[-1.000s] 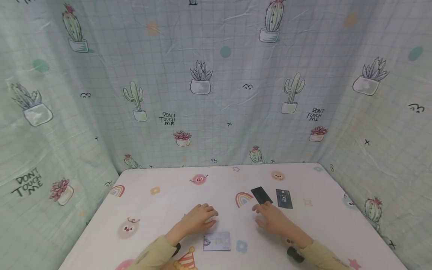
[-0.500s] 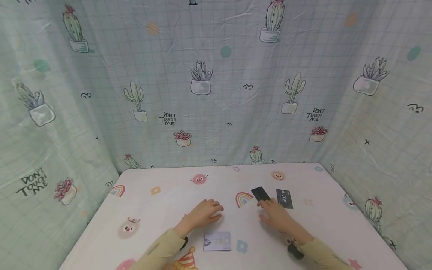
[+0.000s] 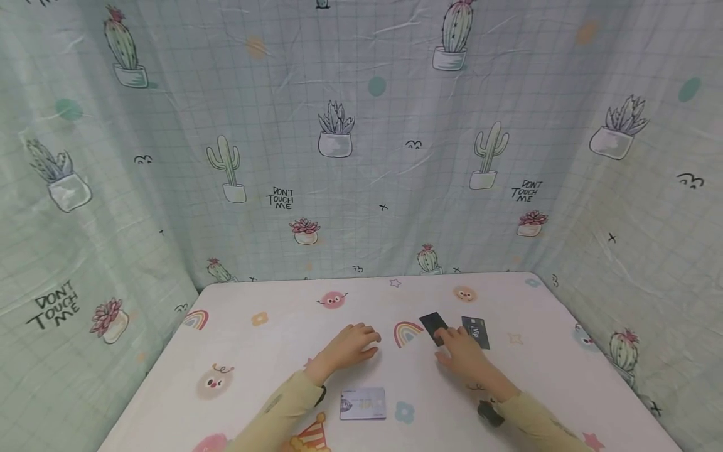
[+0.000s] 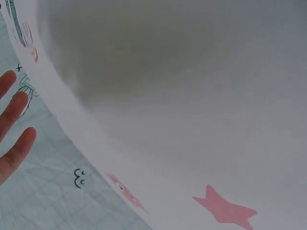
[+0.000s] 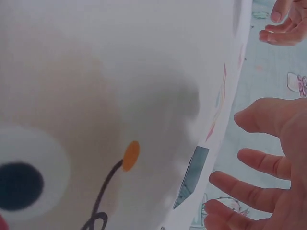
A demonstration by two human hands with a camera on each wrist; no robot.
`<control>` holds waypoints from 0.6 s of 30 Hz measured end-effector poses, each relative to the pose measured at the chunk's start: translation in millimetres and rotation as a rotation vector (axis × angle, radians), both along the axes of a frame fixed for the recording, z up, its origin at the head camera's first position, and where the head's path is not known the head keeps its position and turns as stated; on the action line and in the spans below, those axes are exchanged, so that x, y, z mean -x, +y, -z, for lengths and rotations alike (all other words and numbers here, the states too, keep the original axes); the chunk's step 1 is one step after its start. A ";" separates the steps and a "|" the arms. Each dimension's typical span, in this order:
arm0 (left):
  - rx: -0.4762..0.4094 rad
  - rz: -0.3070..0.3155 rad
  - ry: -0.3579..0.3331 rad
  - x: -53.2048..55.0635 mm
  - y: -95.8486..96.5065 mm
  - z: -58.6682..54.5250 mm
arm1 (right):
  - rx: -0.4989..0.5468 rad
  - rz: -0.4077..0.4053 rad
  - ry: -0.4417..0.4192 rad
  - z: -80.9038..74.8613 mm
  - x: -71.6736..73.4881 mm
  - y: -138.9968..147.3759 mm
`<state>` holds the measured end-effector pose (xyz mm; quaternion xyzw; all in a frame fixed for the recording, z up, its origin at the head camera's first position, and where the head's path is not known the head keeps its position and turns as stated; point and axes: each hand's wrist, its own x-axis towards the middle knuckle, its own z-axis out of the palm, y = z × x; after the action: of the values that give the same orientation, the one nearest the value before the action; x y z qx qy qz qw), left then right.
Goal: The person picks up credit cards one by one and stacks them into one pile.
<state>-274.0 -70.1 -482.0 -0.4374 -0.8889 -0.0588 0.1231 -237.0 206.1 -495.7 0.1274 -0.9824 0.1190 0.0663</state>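
Left hand (image 3: 349, 346), right hand (image 3: 464, 355) bare; pale yellow sleeves (image 3: 285, 408), faint markings (image 3: 273, 402); black wrist piece (image 3: 490, 414).

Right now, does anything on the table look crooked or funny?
The black card by the right hand lies most slanted; the dark Vip card is slightly turned, while the pale card lies straight. I see nothing spilled.

The head view looks forward and down over the table (image 3: 254, 351); both wrist views sit close above it, tilted, the right one sharing the left hand (image 3: 347, 347) with the head view
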 end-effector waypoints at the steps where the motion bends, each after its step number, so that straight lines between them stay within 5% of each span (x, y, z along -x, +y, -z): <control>1: 0.002 -0.004 -0.004 1.1 1.2 0.8 | -0.001 0.002 0.005 0.3 0.5 0.2; 7: 0.003 -0.032 -0.027 8.5 7.3 5.6 | -0.001 0.003 0.042 2.2 3.9 0.3; 18: 0.028 -0.010 0.047 20.9 23.2 12.4 | -0.026 0.064 0.059 10.0 17.5 1.7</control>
<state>-294.9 -46.8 -494.4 -0.4357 -0.8887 -0.0356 0.1383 -254.4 207.8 -505.8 0.1002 -0.9851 0.1001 0.0974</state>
